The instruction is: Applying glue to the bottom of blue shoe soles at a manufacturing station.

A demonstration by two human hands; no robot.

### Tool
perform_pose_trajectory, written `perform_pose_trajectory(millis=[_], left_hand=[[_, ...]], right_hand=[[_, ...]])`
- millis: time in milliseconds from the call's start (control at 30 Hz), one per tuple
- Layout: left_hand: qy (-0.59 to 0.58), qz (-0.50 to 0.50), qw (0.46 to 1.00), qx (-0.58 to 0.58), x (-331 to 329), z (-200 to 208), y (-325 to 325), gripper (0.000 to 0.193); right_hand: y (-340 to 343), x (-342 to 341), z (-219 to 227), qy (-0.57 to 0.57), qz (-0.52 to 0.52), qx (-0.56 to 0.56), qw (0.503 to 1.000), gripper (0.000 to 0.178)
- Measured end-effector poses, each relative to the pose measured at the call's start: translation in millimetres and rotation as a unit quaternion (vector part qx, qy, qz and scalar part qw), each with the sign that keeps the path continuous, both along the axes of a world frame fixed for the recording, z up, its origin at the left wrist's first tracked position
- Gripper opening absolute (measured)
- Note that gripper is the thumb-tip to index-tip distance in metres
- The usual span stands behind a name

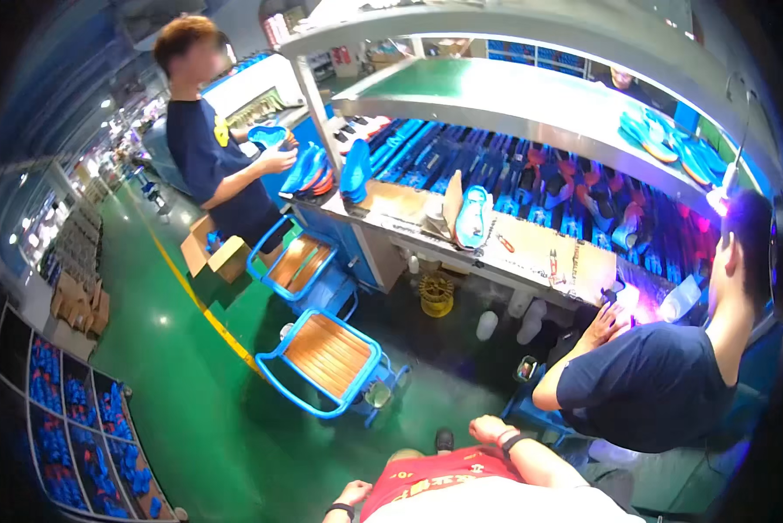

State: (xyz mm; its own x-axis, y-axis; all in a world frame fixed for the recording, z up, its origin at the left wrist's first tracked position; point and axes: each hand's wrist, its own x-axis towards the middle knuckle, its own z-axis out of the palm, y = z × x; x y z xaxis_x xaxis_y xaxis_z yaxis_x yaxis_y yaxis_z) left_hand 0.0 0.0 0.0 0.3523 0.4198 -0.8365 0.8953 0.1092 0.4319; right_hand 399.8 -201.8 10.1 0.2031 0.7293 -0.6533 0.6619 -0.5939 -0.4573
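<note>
At the lower edge my left hand (354, 492) hangs beside the red apron (444, 475) I wear, a dark band on its wrist. Its fingers are too small and turned away to read. My right hand (489, 430) is raised in front of the apron, fingers curled closed, with no object showing in it. A dark band circles that wrist too. Ahead of my hands stands a blue-framed chair (328, 349) with a wooden slatted seat. A seated co-worker (648, 383) in a dark shirt is close to my right, one hand at a bright purple-white light on the bench.
A long workbench (531, 266) holds a blue shoe sole (473, 218) and rows of shoe parts beneath a green-topped shelf (444, 78). Another person (221, 148) stands far left holding a blue sole. A second chair (300, 266), a carton (201, 248) and a rack (77, 418) stand left.
</note>
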Motion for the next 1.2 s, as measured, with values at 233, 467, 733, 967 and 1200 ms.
perform_pose_trajectory(millis=[233, 467, 733, 967, 1200], left_hand=[[0.014, 0.259, 0.966, 0.019, 47.5, 17.3, 50.3, 0.023], [-0.124, 0.036, 0.992, 0.010, 143.6, -32.3, 163.5, 0.028], [-0.150, 0.034, 0.985, 0.075, 352.8, -16.5, 279.4, 0.020], [-0.157, 0.080, 0.984, 0.030, 405.4, -37.8, 315.1, 0.017], [-0.006, 0.020, 0.999, -0.034, 425.2, -38.5, 314.3, 0.018]], right_hand=[[60.8, 77.3, -7.1, 0.025, -0.059, -0.003, 0.998, 0.027], [101.5, 142.3, -26.1, 0.026, -0.089, -0.066, 0.994, 0.026], [136.9, 238.6, 57.2, 0.042, -0.408, 0.097, 0.907, 0.021], [191.7, 317.8, 86.5, -0.036, -0.429, 0.215, 0.877, 0.016], [231.3, 405.7, 85.8, -0.212, -0.458, 0.331, 0.798, 0.018]])
